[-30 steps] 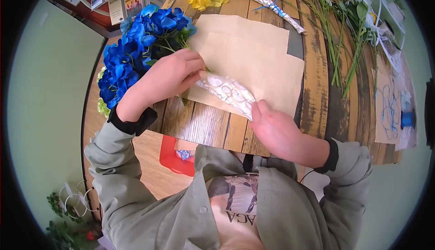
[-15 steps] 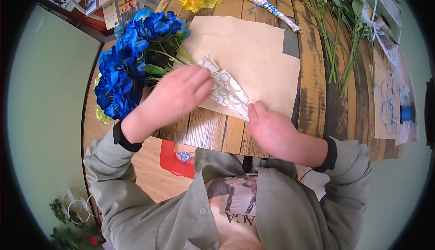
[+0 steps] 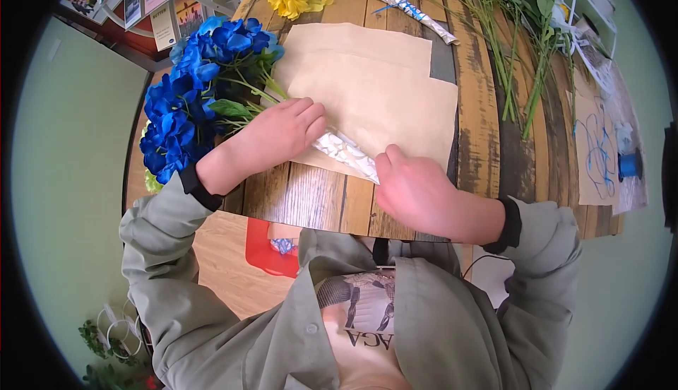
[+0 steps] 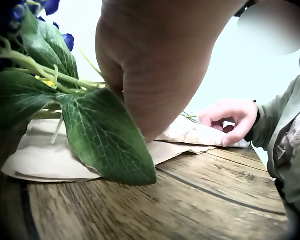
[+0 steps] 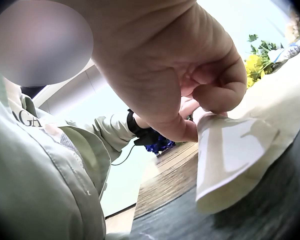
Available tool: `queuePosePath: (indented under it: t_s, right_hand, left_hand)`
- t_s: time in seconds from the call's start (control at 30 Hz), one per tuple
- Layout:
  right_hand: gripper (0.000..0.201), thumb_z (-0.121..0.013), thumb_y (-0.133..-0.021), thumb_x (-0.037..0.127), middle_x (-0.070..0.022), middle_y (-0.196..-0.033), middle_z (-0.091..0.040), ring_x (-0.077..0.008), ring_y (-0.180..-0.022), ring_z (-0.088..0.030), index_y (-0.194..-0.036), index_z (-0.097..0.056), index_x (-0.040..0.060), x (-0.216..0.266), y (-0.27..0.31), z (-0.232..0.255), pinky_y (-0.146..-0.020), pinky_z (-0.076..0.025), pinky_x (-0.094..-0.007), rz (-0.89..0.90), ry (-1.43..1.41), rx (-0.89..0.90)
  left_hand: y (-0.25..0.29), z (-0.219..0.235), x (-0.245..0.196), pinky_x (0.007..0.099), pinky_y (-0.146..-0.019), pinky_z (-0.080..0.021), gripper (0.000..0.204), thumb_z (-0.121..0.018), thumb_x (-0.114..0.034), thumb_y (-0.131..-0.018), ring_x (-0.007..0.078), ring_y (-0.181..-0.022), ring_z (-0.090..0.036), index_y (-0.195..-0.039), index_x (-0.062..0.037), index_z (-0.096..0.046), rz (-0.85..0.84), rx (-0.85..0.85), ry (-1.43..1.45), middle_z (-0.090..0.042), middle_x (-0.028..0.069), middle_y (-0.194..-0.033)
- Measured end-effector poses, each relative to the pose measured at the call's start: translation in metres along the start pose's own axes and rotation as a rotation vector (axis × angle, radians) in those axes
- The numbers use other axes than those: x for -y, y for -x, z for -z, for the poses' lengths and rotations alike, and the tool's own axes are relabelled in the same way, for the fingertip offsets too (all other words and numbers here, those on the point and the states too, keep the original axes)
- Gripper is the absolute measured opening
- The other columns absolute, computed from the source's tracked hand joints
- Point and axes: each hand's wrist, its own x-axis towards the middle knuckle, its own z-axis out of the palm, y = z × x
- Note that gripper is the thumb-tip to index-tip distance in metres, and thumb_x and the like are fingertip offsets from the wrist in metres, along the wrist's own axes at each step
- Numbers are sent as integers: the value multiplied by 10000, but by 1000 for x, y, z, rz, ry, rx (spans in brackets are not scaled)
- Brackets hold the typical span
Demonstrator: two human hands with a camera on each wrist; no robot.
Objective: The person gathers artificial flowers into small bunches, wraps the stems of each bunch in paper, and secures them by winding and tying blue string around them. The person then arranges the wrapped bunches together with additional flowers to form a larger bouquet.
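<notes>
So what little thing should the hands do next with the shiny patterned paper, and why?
Probably roll the patterned wrapping paper a bit further round the stems. The left hand lies flat, pressing the paper over the stems of the blue flower bunch, and the right hand pinches the paper's lower tip. The paper looks only partly wrapped, lying on the tan paper sheets.

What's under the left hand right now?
The left hand presses flat on the blue flowers' stems and the upper end of the patterned wrap, all lying on tan paper. The stem ends are covered by hand and wrap.
</notes>
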Motion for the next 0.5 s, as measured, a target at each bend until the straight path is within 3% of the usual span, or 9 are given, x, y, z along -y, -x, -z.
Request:
queuePosePath:
  t_s: [0.07,0.2,0.27,0.4,0.5]
  right_hand:
    - [136,-605,-723,117,-151,-795,-544,-242,-534,-583,-759,-571,-10,4,-3,11,-490,-505,-327,-87,-137,-42]
    - [203,-627,-711,166,-144,-762,-546,-243,-560,-595,-783,-577,-18,10,-8,11,-489,-502,-328,-47,-112,-28]
    - [273,-642,-744,205,-142,-761,-534,-294,-584,-578,-828,-533,-31,11,-11,8,-535,-494,-393,-48,-56,51]
    - [291,-653,-751,231,-121,-724,-536,-281,-580,-582,-825,-531,-23,-1,-17,-2,-522,-485,-370,-15,-172,85]
    - [313,-659,-758,272,-108,-699,-533,-248,-564,-575,-820,-524,-3,-6,-17,-6,-511,-472,-335,77,-95,-7]
  left_hand:
    - [0,-4,1,320,-768,-468,143,-532,-98,-724,240,-857,-538,-837,-23,-485,-11,-73,-8,-496,101,-879]
    - [1,-8,-1,324,-739,-465,123,-530,-97,-725,239,-828,-536,-810,-30,-471,15,-97,14,-494,98,-852]
    - [2,-11,-2,331,-722,-466,115,-533,-97,-722,243,-805,-540,-790,-31,-467,25,-98,5,-502,95,-829]
    - [2,-14,-2,335,-713,-468,106,-533,-96,-721,249,-784,-544,-774,-31,-468,52,-133,8,-508,96,-804]
    - [3,-16,-1,343,-711,-471,104,-537,-91,-717,259,-775,-549,-774,-29,-476,74,-119,38,-515,101,-787]
